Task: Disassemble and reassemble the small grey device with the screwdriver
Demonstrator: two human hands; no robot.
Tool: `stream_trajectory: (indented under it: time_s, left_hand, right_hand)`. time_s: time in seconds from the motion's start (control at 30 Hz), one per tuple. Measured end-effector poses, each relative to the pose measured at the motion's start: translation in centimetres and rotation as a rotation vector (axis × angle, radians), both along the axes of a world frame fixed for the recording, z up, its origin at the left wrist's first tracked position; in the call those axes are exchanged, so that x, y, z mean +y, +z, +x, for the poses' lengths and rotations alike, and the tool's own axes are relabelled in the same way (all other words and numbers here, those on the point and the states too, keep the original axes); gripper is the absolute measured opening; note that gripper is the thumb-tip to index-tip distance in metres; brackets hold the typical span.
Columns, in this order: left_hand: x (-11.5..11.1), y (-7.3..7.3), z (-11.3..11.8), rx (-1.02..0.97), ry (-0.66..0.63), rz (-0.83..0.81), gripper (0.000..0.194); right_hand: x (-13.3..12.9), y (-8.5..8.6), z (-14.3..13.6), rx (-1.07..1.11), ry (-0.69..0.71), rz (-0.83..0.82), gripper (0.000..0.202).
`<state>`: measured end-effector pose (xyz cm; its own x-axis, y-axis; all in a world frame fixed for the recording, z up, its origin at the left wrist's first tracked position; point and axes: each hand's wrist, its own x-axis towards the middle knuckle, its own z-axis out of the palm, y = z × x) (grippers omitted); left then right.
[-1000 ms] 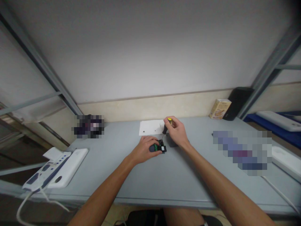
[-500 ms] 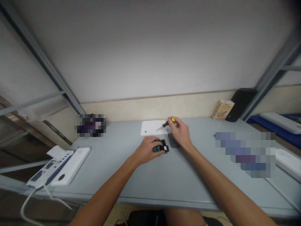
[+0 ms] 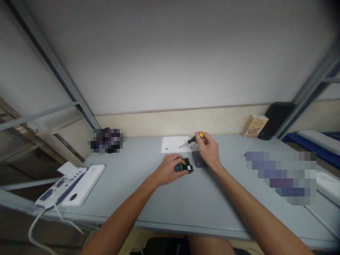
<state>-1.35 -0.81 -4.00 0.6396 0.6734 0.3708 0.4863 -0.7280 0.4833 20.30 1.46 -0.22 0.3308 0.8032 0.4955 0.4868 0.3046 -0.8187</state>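
Note:
Near the middle of the grey table, my left hand is closed around a small black device with a green circuit board showing. My right hand grips a screwdriver with a black and yellow handle. The screwdriver's thin shaft points down and left, its tip over or on a white sheet. A tiny dark piece lies on that sheet. Below my right hand is a dark grey box-like object, partly hidden by the hand.
At the left are a power strip with cables and a white flat device. A yellowish box and a black case stand at the back right. Blurred items lie at both sides. A wall rises behind the table.
The whole view has shifted slightly, so most things appear a little farther right. Both hands keep their holds, with no clear movement against the table.

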Motion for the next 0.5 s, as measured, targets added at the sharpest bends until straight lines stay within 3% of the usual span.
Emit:
stream_trajectory:
  time_s: [0.17, 0.3, 0.5]
  left_hand:
    - [-0.3, 0.6, -0.1, -0.081, -0.007, -0.066, 0.030]
    - [-0.1, 0.6, -0.1, -0.222, 0.011, -0.095, 0.017]
    - [1.8, -0.5, -0.6, -0.415, 0.321, -0.023, 0.012]
  right_hand:
    - [0.2, 0.5, 0.4, 0.141, -0.005, 0.041, 0.043]
    - [0.2, 0.9, 0.7, 0.216, -0.016, 0.044, 0.043]
    - [0.1, 1.1, 0.5, 0.301, 0.062, 0.026, 0.042]
